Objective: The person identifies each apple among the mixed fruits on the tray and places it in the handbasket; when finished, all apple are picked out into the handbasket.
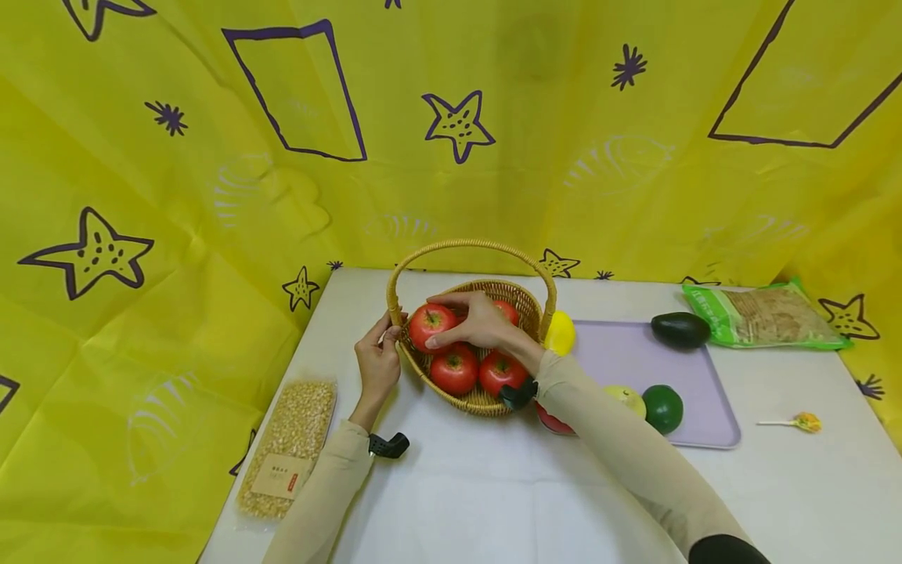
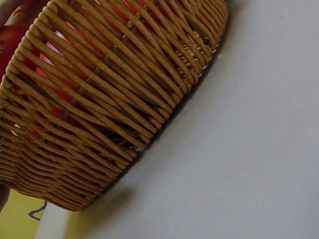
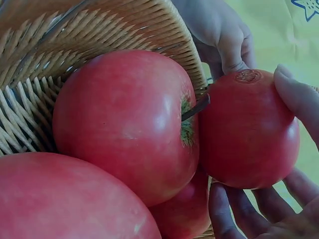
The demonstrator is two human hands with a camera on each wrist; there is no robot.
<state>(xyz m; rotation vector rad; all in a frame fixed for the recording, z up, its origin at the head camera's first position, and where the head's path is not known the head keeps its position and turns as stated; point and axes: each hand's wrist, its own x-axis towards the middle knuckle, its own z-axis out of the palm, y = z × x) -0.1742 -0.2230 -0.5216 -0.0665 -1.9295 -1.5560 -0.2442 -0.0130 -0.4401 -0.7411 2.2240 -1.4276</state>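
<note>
A wicker basket (image 1: 524,301) with a tall arched handle stands on the white table and holds several red apples (image 1: 454,370). My left hand (image 1: 378,362) grips the basket's left side, where the handle meets the rim. My right hand (image 1: 479,319) reaches over the basket from the right and holds a red apple (image 1: 431,327) at its left end, close to the left hand. In the right wrist view, thumb and fingers span this apple (image 3: 249,134), which sits against another stemmed apple (image 3: 124,124). The left wrist view shows the basket's woven side (image 2: 109,94), with red behind the gaps.
Right of the basket lies a lilac tray (image 1: 606,345) with an avocado (image 1: 680,330), a green fruit (image 1: 662,409) and a yellow-green fruit (image 1: 625,399). A lemon (image 1: 561,333) sits beside the basket. Farther out are a green bag (image 1: 768,315), a lollipop (image 1: 803,422) and a corn-kernel pack (image 1: 292,431).
</note>
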